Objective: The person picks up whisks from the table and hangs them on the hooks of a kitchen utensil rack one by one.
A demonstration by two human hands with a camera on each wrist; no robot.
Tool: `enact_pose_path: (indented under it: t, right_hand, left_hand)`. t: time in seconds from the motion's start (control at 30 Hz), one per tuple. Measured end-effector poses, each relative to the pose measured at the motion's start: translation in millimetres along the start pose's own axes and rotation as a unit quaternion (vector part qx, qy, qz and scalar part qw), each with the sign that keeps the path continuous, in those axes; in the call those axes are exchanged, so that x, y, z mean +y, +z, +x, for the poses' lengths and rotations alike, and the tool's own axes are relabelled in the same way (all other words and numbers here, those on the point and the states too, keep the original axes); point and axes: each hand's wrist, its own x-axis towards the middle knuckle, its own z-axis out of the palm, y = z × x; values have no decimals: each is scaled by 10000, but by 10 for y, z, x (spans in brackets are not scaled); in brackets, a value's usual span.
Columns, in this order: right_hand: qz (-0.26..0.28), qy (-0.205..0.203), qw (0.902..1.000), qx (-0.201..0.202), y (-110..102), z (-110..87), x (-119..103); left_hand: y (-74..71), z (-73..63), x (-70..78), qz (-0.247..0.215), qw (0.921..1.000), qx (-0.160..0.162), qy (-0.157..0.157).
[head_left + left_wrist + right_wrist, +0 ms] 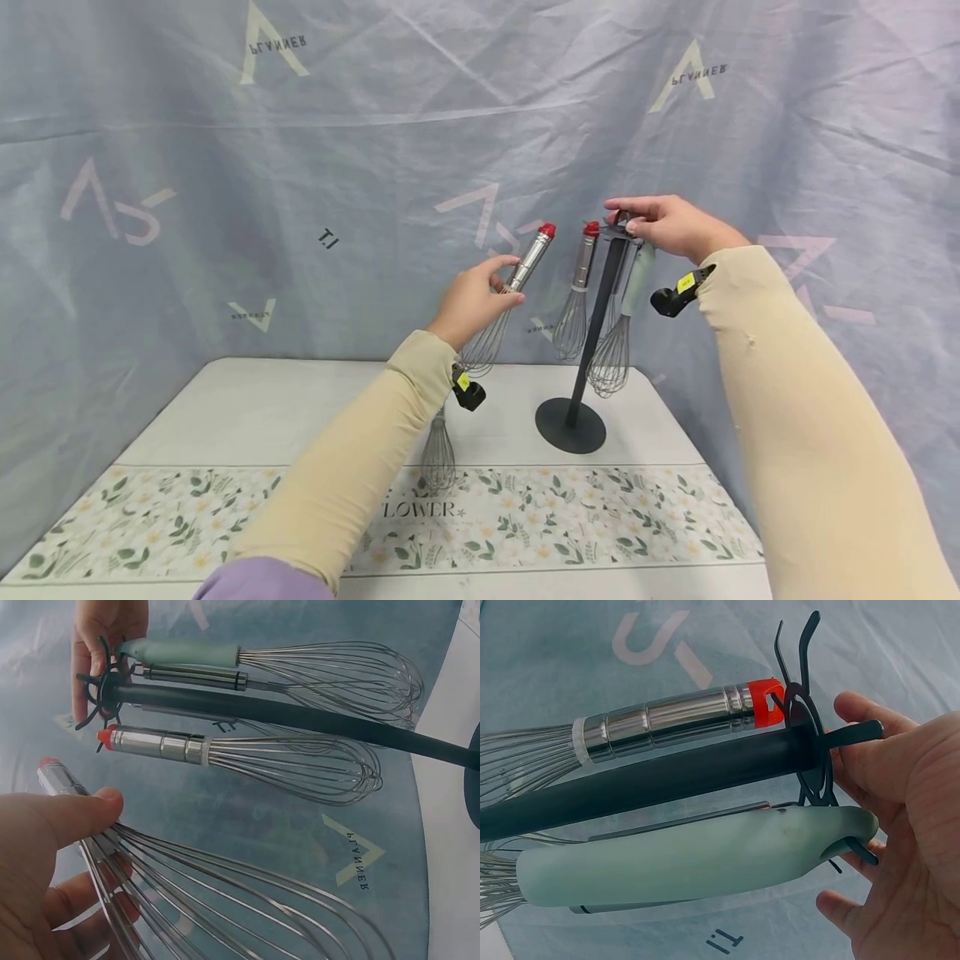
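My left hand (474, 302) pinches a steel whisk (531, 258) with a red cap between thumb and fingers, where the handle meets the wires. It is held tilted, cap end up, left of a dark whisk stand (592, 333). At the top of that stand, my right hand (671, 225) grips around the ring of hooks (810, 742). From the hooks hang a red-capped whisk (157, 744), a whisk with a pale green handle (690, 859) and a steel-handled whisk (195, 676). Another handle behind the pole is partly hidden.
One more whisk (438, 457) lies on the white table (277, 408), its handle hidden by my left forearm. The stand's round base (570, 427) is at the table's back right. A printed grey-blue cloth (360, 167) hangs behind.
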Motion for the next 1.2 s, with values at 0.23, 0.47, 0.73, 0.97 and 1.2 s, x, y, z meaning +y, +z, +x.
enact_pose_path:
  t: [0.23, 0.47, 0.73, 0.97, 1.2]
  right_hand:
    - [-16, 8, 10000, 30, 43, 15, -39]
    - [33, 36, 10000, 47, 68, 18, -58]
    - [60, 38, 9999, 80, 72, 32, -44]
    - [166, -5, 9998, 70, 81, 29, -50]
    - [228, -26, 9996, 142, 101, 24, -63]
  left_hand:
    - [22, 48, 91, 343, 9993, -115, -34]
    - [66, 106, 182, 629, 9978, -195, 72]
    - [127, 159, 237, 744, 9969, -233, 69]
    - [190, 171, 259, 671, 9973, -314, 11]
    - [294, 159, 220, 413, 9986, -311, 78]
